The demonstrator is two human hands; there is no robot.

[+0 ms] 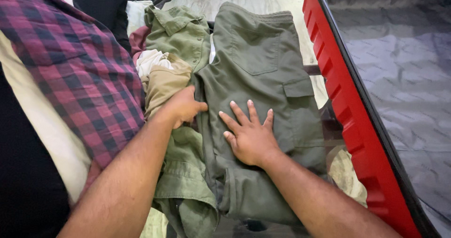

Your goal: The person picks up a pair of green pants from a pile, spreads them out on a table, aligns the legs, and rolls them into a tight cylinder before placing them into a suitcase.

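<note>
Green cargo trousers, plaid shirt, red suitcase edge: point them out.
Green cargo trousers [263,55]: head view, on the back pocket.
Plaid shirt [75,64]: head view, on the middle of the cloth.
Red suitcase edge [345,106]: head view, on the ribbed shell.

No packages, labels, signs or screens in view. Checked around the fingers [244,113] of both hands, over the folded clothing and across the red case: 0 printed tags, 0 stickers, 0 displays visible.
</note>
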